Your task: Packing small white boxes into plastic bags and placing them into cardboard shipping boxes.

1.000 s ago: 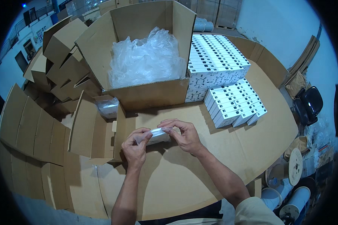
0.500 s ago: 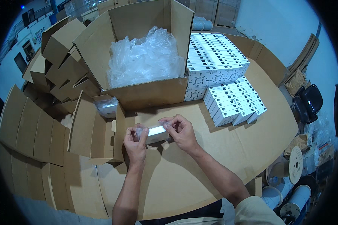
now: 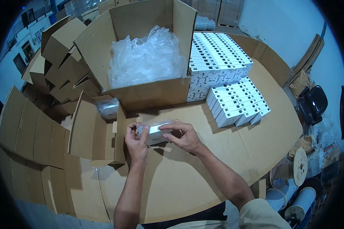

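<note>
A small white box [image 3: 155, 133] in a clear plastic bag is held just above the cardboard-covered table. My left hand [image 3: 137, 143] grips its left end, thumb in front and fingers behind. At the box's right end my right hand [image 3: 185, 138] has its index finger over the top and its thumb at the near side. Just left of my hands stands an open cardboard carton [image 3: 97, 143]. One bagged white box [image 3: 110, 110] sits at its far end.
A large open carton [image 3: 149, 93] full of clear plastic bags [image 3: 147, 61] stands behind my hands. To its right are stacked white boxes [image 3: 221, 57], with a lower group [image 3: 239, 103] in front. Empty cartons [image 3: 61, 65] are piled at the left. Spools [image 3: 300, 166] stand beyond the table's right edge.
My right hand has shifted from pinching the bag at the right end to laying its index finger across the box's top. My left hand keeps its grip.
</note>
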Tool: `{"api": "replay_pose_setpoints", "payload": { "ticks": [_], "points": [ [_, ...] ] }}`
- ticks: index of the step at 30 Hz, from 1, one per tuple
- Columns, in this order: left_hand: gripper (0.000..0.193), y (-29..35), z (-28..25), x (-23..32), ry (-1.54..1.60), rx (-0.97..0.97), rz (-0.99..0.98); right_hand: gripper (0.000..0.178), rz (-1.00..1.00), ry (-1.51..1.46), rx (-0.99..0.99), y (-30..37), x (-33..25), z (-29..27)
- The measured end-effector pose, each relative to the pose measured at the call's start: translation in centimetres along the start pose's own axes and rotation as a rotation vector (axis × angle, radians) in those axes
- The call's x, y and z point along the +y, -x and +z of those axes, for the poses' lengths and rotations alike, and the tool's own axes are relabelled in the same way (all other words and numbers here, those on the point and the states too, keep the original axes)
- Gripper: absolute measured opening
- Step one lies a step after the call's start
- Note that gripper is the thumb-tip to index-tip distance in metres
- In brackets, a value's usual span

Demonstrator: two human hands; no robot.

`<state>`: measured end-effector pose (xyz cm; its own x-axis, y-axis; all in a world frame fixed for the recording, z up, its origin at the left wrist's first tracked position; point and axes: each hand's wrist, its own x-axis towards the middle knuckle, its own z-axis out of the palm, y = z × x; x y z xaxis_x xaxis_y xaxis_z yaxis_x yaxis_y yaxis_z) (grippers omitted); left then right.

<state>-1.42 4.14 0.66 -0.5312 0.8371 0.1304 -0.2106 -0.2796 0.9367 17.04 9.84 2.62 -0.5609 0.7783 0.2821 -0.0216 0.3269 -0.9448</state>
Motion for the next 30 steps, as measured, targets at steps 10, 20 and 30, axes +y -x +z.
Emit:
{"api": "replay_pose_setpoints", "payload": {
  "ticks": [10,20,30],
  "points": [
    [0.033,0.1,-0.5,-0.3,-0.009,-0.027,-0.041,0.031,0.071,-0.151,0.032,0.0,0.1,0.5],
    [0.038,0.7,0.1,0.9,-0.116,-0.011,0.074,0.03,0.067,-0.066,0.032,-0.1,0.2,0.5],
    [0.031,2.6,0.2,3.6,-0.993,-0.221,0.974,0.028,0.041,-0.1,0.055,-0.2,0.7,0.5]
  ]
}}
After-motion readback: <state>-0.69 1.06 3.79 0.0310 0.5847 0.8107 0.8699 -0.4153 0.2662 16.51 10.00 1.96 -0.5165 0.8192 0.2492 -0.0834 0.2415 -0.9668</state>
